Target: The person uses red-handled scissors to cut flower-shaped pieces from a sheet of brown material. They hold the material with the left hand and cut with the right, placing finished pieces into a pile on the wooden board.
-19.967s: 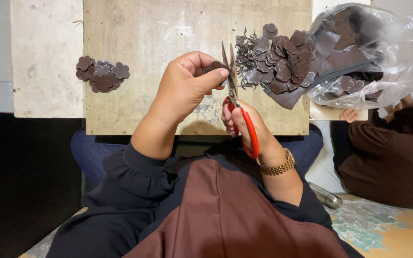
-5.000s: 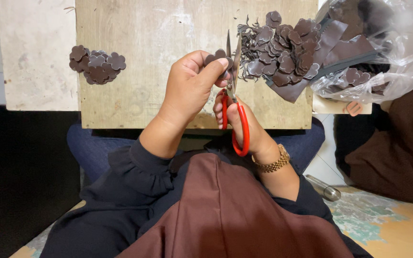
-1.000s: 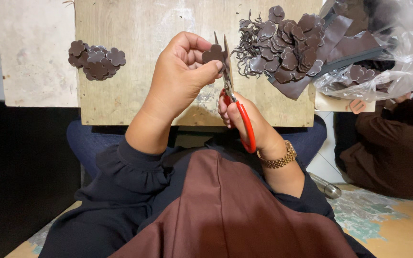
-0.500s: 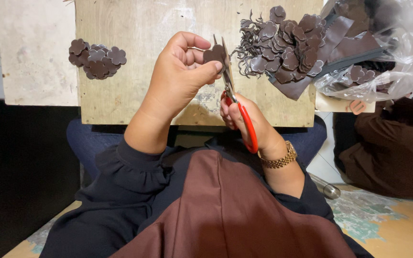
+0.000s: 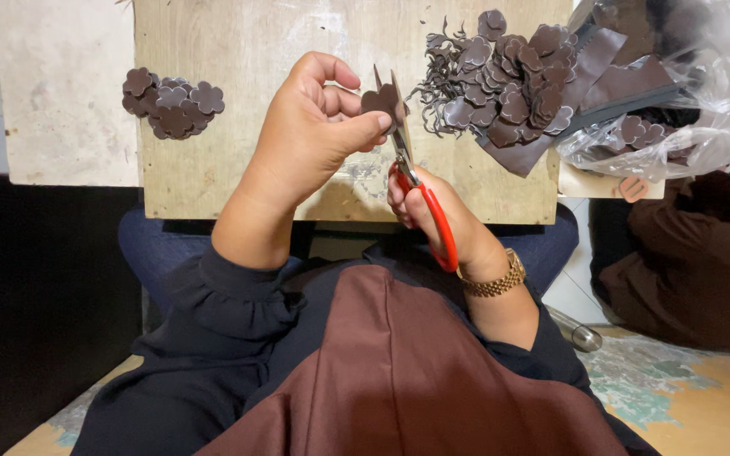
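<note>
My left hand (image 5: 310,135) pinches a small dark brown flower-shaped piece (image 5: 378,101) between thumb and fingers, just above the wooden board (image 5: 238,51). My right hand (image 5: 437,221) grips red-handled scissors (image 5: 420,198); their blades point up and meet the edge of the piece. A gold watch sits on my right wrist. A small heap of cut flower shapes (image 5: 172,105) lies on the board to the left. A larger heap of brown pieces and thin trimmings (image 5: 504,80) lies to the right.
A clear plastic bag (image 5: 694,93) with more brown material sits at the board's right end. A pale slab (image 5: 61,84) adjoins the board on the left. Another person in brown clothing (image 5: 686,262) sits at the right. A metal cylinder (image 5: 580,333) lies on the floor.
The piece has turned a little in my left hand's fingers, and the scissor blades have shifted along its edge. Both hands stay in the same place over the board.
</note>
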